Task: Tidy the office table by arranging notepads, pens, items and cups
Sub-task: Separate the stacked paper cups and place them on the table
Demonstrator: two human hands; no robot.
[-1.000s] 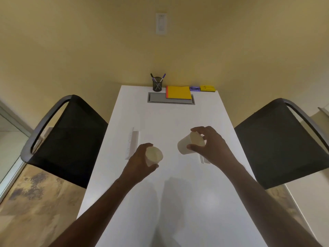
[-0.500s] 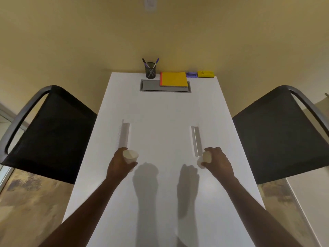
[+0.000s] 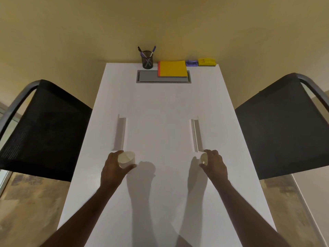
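Two cups on table: left hand [image 3: 114, 168] grasping left cup [image 3: 126, 159], right hand [image 3: 214, 164] grasping right cup [image 3: 203, 158]

White bench [image 3: 160, 104] runs lengthwise to plain yellow-beige wall [image 3: 160, 24]; grey recessed panel [image 3: 147, 77] set in far end; two narrow slots [image 3: 121, 132] in top, side by side; black mesh chair [image 3: 44, 129] with grey metal frame at left, matching chair [image 3: 283, 127] at right; mottled brown floor [image 3: 26, 211]; overhead light, soft shadows on bench.

Yellow notepad [image 3: 173, 68], cream cups [image 3: 126, 159]
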